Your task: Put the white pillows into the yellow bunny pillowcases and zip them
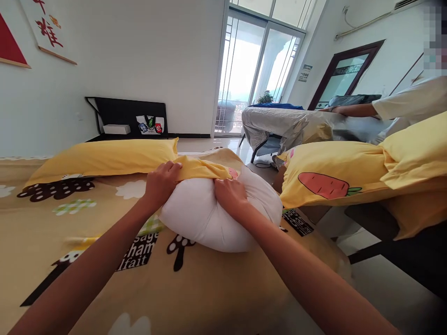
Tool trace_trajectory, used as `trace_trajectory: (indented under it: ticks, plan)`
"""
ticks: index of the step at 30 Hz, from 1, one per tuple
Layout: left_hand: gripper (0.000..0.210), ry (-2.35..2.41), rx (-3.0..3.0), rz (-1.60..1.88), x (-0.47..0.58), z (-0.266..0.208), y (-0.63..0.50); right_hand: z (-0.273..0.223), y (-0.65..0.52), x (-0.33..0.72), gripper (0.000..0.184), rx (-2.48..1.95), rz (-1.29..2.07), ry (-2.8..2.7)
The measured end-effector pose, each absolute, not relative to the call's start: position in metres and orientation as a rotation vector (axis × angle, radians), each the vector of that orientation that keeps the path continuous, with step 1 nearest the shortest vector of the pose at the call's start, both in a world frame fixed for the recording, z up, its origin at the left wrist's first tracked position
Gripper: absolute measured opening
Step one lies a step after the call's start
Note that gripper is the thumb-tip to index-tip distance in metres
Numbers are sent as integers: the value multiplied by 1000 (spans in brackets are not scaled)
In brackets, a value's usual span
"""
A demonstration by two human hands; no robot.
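A white pillow (202, 214) lies bunched on the patterned bed cover (223, 288), its near part bare. Over its far edge sits a yellow pillowcase (199, 168), gathered in folds. My left hand (164, 179) is closed on the pillowcase at the pillow's left corner. With fingers curled, my right hand (230, 193) grips the pillowcase's edge near the middle and presses into the white pillow. Whether some pillow fabric is pinched as well, I cannot tell. Behind my left hand lies a second yellow pillow (111, 156) along the bed's far side.
Yellow pillows, one with a carrot print (324, 185), are piled on a dark chair (373, 221) at the right. Beyond stands a table under plastic sheeting (279, 121), where another person's arm (359, 110) reaches in. A black bench (129, 114) stands by the wall.
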State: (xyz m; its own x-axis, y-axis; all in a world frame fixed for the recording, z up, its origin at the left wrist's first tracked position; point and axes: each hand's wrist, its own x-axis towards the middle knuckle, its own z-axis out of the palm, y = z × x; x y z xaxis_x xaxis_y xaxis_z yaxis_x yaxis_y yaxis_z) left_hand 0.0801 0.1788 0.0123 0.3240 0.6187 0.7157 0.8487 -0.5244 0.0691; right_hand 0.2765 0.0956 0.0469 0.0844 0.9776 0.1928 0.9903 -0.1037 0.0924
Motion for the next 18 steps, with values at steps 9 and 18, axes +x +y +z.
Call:
trace_trajectory:
  ticks: [9, 18]
  plan:
    - [26, -1360, -2452, -2029, 75, -46, 170, 56, 94, 301, 36, -2354, -468, -1920]
    - [36, -1443, -3002, -1595, 99, 17, 170, 46, 94, 282, 40, -2314, -582, -1777]
